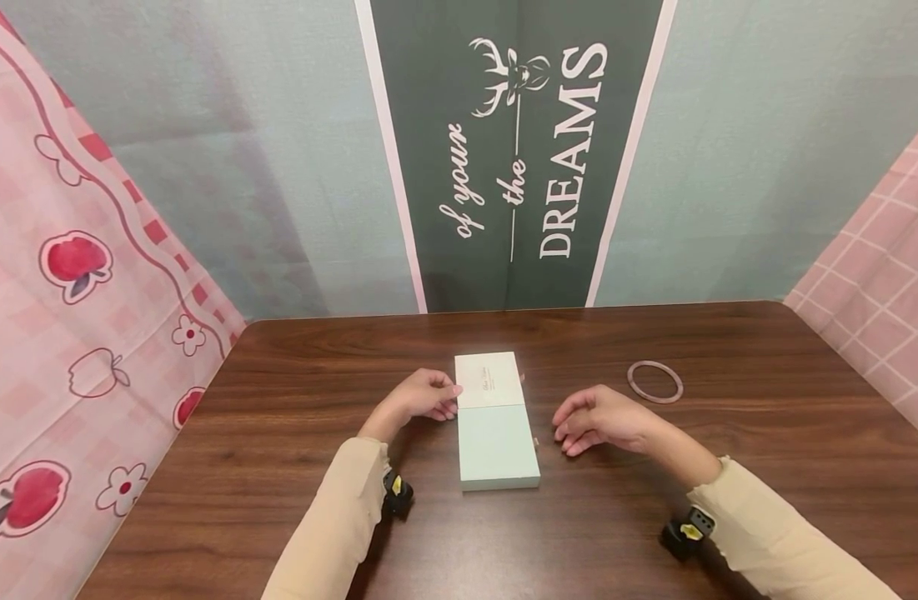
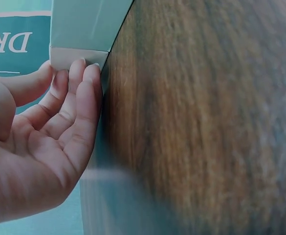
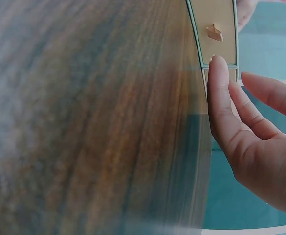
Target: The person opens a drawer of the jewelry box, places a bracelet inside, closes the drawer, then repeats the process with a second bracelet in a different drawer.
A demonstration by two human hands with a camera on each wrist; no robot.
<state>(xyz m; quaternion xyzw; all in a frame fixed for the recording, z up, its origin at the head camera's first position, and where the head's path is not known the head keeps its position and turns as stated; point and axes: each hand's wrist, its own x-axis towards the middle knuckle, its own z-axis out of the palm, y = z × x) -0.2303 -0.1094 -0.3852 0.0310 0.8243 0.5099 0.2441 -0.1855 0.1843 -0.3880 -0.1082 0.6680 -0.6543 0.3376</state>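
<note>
A flat white box (image 1: 489,380) with small printed lettering lies at the middle of the table, end to end with a mint-green box (image 1: 499,446) nearer to me. My left hand (image 1: 432,394) is at the white box's left side, its thumb by the upper edge and loosely bent fingertips against the side wall. To the right of the boxes, my right hand (image 1: 599,418) hovers low with relaxed fingers and holds nothing. A small ribbon tab (image 3: 214,33) sticks out of the mint box's tan right side. Behind the right hand lies a pale pinkish bangle (image 1: 630,379).
The brown wood-grain table (image 1: 308,500) ends at a grey-green cloth backdrop (image 1: 316,167) with printed words and a deer head. Pink patterned cloth (image 1: 76,350) hangs at the left, pink checked cloth (image 1: 894,250) at the right. Both wrists carry small black cameras.
</note>
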